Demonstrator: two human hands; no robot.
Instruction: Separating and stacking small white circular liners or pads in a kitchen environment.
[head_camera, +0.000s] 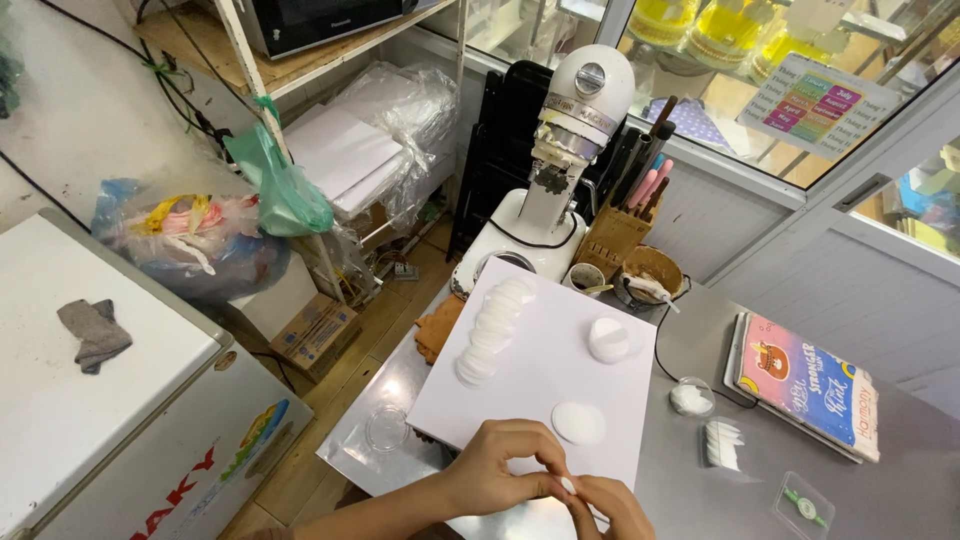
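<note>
Where the near edge of the steel worktop (690, 470) meets the bottom of the head view, the left hand (495, 465) and the right hand (605, 505) come together, fingertips pinched narrowly around a small white piece (567, 485) that both seem to hold between them; it sits just over the near edge of the white board (540, 385). On that board, one flat white disc (579, 422) lies just beyond the hands, a short stack of discs (608, 340) stands nearer the far right corner, and a long overlapping row of discs (492, 332) runs along the left edge. Judged from this, much of the white material is already shaped into discs, while the piece in the fingers is not yet laid down. To the right of the board a small clear cup (692, 397) holds something white, with a colourful book (805, 385) beyond it. At the far edge stand a white stand mixer (560, 170) and a brown bowl (650, 272). Left of the worktop, a grey cloth (95, 333) lies on a white chest freezer (70, 400).
</note>
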